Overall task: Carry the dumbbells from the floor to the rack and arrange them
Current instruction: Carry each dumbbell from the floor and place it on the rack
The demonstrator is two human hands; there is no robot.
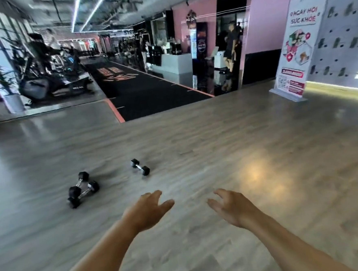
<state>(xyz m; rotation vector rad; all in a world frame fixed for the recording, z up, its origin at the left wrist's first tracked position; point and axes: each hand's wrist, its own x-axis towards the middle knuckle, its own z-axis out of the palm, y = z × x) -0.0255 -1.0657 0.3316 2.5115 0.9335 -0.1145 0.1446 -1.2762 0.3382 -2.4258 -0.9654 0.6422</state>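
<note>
Dumbbells (83,189) on wood floor (217,153), one more (140,167) beside; banner stand (296,44) far right; left hand (147,209), right hand (232,207) spread, empty.

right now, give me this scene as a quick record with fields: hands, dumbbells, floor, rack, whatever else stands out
left hand: open, fingers spread, holds nothing
right hand: open, fingers loosely curved, holds nothing
dumbbell pile: black hex-ended dumbbells touching in a heap, ahead and left of the hands; count unclear
single dumbbell: lies apart, right of the pile
floor: wood-look, glossy
rack: not in view
banner: stands at the right
</note>
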